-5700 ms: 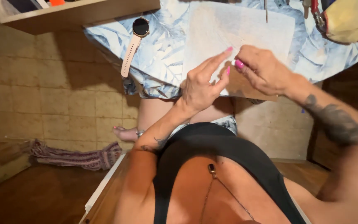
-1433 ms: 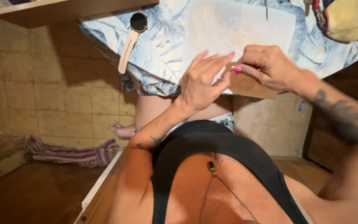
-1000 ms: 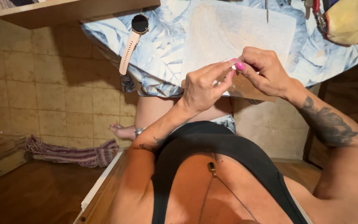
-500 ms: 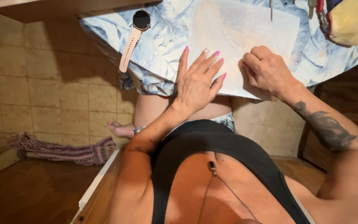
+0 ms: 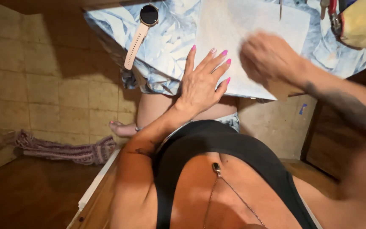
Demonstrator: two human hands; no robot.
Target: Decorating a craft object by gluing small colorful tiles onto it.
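1. My left hand [image 5: 202, 82] lies palm down with its fingers [image 5: 217, 61] straight and spread apart, the pink-nailed tips resting on the near left part of the white sheet [image 5: 250, 25].
2. The white sheet lies flat on the leaf-patterned blue cloth [image 5: 170, 42] that covers the table; its near edge runs just beyond my palm, and its far edge reaches toward the top of the view.
3. My right hand [image 5: 270, 59] rests on the sheet to the right of the left hand, close beside it but not touching it. It is blurred, so I cannot tell whether its fingers are curled together or parted, nor whether they grip anything.
4. The sheet therefore lies under both sets of fingers, pressed rather than pinched by the left ones.
5. A wristwatch [image 5: 142, 29] with a round dark face and a pale strap lies on the cloth, to the left of the sheet and well apart from my left hand.
6. A yellow pouch [image 5: 363, 23] sits at the far right corner of the table.
7. A striped woven rug [image 5: 64, 148] lies on the floor, near left, beside the tiled wall.
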